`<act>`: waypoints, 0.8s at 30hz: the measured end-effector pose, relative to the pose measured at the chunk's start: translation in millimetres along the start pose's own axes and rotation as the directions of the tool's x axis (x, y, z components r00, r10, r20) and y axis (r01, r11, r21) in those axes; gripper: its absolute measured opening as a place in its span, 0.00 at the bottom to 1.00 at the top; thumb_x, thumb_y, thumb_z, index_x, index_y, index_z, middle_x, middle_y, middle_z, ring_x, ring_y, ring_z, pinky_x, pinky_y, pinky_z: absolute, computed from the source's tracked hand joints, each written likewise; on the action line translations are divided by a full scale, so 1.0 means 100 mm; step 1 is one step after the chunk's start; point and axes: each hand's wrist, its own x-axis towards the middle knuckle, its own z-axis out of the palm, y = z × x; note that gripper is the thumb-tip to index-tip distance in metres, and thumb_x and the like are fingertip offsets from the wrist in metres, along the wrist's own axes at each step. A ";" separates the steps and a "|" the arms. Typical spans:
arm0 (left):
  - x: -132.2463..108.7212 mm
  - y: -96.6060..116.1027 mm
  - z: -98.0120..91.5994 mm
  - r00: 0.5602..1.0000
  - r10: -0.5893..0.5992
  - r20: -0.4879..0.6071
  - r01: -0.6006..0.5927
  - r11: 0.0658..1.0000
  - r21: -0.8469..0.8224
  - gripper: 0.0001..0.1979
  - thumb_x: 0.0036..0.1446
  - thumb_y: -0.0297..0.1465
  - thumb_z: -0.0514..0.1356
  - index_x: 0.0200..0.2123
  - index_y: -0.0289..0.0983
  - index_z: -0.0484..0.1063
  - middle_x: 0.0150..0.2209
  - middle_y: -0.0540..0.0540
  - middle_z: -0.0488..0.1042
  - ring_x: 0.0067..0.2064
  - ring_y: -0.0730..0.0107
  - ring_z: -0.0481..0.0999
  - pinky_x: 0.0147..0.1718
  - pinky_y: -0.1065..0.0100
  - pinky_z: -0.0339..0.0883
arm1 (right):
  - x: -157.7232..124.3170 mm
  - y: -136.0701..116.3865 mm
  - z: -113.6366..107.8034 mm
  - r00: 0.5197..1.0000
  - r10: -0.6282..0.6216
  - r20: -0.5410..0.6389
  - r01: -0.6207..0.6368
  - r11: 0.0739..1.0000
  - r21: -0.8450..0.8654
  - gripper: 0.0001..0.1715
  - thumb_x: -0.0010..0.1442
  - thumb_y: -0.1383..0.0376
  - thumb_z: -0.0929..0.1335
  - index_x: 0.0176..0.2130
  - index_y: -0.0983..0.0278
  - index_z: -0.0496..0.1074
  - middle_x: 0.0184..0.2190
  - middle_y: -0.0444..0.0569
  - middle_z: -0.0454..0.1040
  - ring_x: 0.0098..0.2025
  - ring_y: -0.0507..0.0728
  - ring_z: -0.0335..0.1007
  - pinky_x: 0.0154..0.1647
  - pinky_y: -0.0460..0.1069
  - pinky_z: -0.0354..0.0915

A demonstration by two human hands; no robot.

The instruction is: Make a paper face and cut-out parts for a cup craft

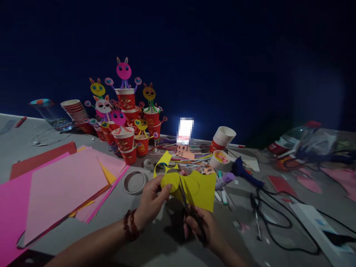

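Note:
My left hand (152, 200) pinches a sheet of yellow paper (204, 191) at its left part, thumb on top. Drawn circle outlines show on the sheet, and a rounded, partly cut disc sits under my thumb. In my right hand (204, 224) is a pair of scissors (183, 191), fingers through the dark handles. The blades point up and away from me and lie across the paper beside the rounded part. A curved yellow strip (160, 165) stands out beyond the disc at the upper left.
Red paper cups (124, 139) with paper animal figures stand at the back left. Coloured paper sheets (66, 181) lie left, near a tape roll (135, 182). A glue gun (246, 172), its cable (278, 222) and a purple glue stick (226, 180) lie right. A bright lit screen (185, 129) stands behind.

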 end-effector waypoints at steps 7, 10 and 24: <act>0.00 -0.02 0.02 0.998 -0.032 0.060 0.034 0.999 -0.039 0.13 0.64 0.39 0.54 0.35 0.35 0.69 0.27 0.51 0.67 0.26 0.73 0.68 0.26 0.73 0.64 | -0.01 0.00 0.03 0.993 0.047 0.104 -0.062 0.988 0.142 0.41 0.53 0.31 0.59 0.26 0.65 0.67 0.15 0.45 0.71 0.11 0.45 0.48 0.11 0.42 0.43; 0.00 -0.03 0.01 1.000 0.009 0.010 -0.009 1.000 0.025 0.12 0.65 0.38 0.54 0.38 0.36 0.70 0.28 0.50 0.68 0.26 0.71 0.70 0.27 0.71 0.65 | -0.01 0.02 0.05 0.990 0.029 0.135 -0.055 0.979 0.194 0.39 0.55 0.32 0.60 0.28 0.65 0.66 0.16 0.46 0.72 0.10 0.45 0.49 0.10 0.42 0.42; -0.02 -0.02 -0.01 0.992 -0.020 0.123 0.022 1.000 -0.018 0.12 0.65 0.37 0.53 0.31 0.37 0.66 0.22 0.52 0.70 0.25 0.71 0.69 0.28 0.72 0.62 | 0.01 -0.04 0.03 0.997 -0.006 0.073 -0.005 0.989 0.145 0.34 0.51 0.35 0.67 0.31 0.63 0.64 0.17 0.41 0.70 0.13 0.45 0.53 0.13 0.41 0.48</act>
